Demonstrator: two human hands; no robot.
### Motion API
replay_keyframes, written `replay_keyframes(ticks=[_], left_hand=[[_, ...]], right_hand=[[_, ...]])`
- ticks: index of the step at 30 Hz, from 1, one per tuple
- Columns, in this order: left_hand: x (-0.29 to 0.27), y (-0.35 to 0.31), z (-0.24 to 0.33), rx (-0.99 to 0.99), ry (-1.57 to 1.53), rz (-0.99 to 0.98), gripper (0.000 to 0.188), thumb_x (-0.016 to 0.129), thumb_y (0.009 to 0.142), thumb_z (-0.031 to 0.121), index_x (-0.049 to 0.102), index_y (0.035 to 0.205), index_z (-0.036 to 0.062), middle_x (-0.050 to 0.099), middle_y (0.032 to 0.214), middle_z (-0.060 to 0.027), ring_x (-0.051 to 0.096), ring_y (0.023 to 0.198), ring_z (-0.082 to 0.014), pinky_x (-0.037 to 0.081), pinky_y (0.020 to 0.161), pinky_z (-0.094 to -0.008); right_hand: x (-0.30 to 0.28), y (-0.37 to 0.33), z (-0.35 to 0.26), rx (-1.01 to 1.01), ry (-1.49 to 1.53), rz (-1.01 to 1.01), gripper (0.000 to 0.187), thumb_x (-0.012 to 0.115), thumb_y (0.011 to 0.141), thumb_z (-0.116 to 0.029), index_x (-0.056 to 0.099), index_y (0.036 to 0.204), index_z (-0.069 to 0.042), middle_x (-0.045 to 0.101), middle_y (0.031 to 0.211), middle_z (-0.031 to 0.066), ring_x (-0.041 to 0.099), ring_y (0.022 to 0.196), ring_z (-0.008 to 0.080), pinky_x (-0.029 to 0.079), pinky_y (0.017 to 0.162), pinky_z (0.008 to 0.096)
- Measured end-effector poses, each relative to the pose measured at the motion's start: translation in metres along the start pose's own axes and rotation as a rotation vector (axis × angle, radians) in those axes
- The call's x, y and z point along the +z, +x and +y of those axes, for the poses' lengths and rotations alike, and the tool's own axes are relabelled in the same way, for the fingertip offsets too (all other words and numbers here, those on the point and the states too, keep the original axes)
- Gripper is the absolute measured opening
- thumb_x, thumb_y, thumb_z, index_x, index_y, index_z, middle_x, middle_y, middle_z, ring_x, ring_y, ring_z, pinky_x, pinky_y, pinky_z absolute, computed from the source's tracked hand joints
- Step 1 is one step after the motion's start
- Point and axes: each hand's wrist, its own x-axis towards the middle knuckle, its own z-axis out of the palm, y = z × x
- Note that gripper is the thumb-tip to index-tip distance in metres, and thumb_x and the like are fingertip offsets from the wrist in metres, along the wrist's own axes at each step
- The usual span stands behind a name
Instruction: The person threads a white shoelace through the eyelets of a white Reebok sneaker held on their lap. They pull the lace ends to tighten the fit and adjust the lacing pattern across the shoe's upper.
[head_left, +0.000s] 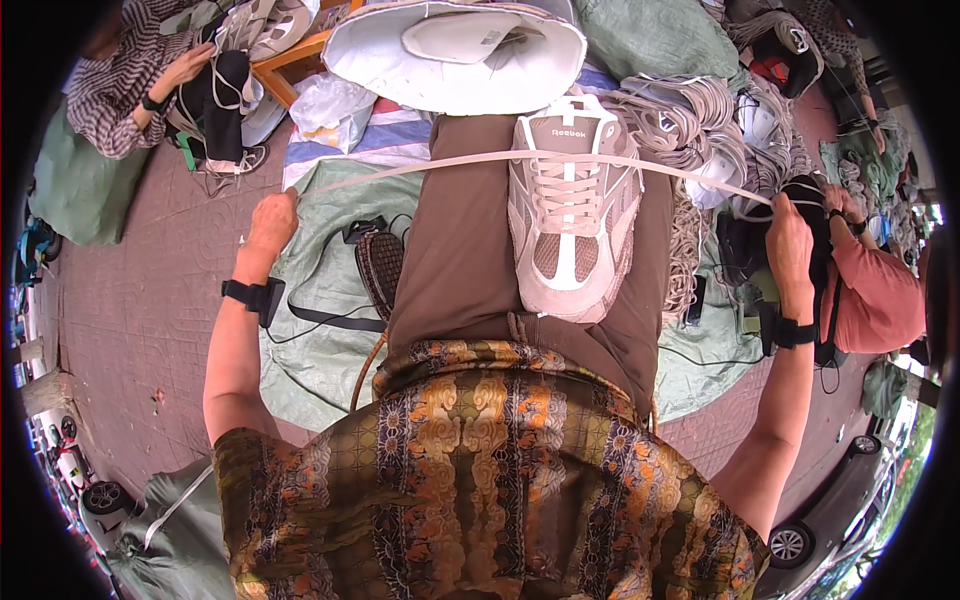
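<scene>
A beige and white sneaker upper lies on my lap, toe toward me, its front laced in crisscross. A flat beige shoelace stretches in an arc across the top of its lacing; I cannot tell whether it passes through the upper eyelets. My left hand, out to the left, is closed on one end of the lace. Far to the right, my right hand is closed on the other end. Both arms are spread wide, and each wrist wears a black band.
A white, wide-brimmed hat-like piece sits beyond my knees. Bundles of laces and shoe parts lie at the far right. A dark sandal rests on green sheeting. People sit at work on the left and right.
</scene>
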Motion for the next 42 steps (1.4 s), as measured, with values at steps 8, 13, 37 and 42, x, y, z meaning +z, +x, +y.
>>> replay_keyframes(ticks=[8,13,37,42], left_hand=[[0.027,-0.007,-0.017,-0.137,-0.038,0.057,0.013,0.05,0.082,0.003,0.059,0.091,0.003,0.065,0.079,-0.0261,0.064,0.079,-0.0447,0.05,0.07,-0.0533],[0.041,-0.013,-0.026,-0.162,-0.038,0.116,0.015,0.051,0.082,0.002,0.06,0.094,0.005,0.065,0.083,-0.025,0.064,0.081,-0.0439,0.051,0.071,-0.0525],[-0.098,0.069,0.25,0.203,-1.261,0.363,0.011,0.059,0.09,0.005,0.064,0.1,0.003,0.067,0.086,-0.005,0.061,0.082,-0.0107,0.048,0.076,-0.0257],[-0.088,0.07,0.272,0.194,-1.348,0.329,0.011,0.06,0.09,0.006,0.064,0.1,0.0027,0.067,0.087,-0.0017,0.057,0.08,-0.0075,0.047,0.075,-0.0242]], right_hand=[[0.021,-0.076,0.051,0.243,0.071,0.02,0.011,0.047,0.096,-0.011,0.055,0.094,-0.003,0.063,0.08,0.0239,0.062,0.077,0.0441,0.046,0.062,0.0515],[0.031,-0.102,0.054,0.376,0.129,0.051,0.014,0.049,0.096,-0.014,0.059,0.096,-0.004,0.064,0.08,0.0243,0.063,0.077,0.043,0.047,0.063,0.0495],[-0.035,0.027,-0.226,-0.171,1.004,0.324,0.013,0.061,0.089,-0.007,0.06,0.102,-0.002,0.065,0.09,0.013,0.063,0.079,0.0268,0.05,0.071,0.0335],[-0.025,0.032,-0.234,-0.147,1.007,0.276,0.014,0.061,0.088,-0.008,0.061,0.101,-0.004,0.065,0.09,0.0144,0.065,0.078,0.0323,0.05,0.069,0.0369]])
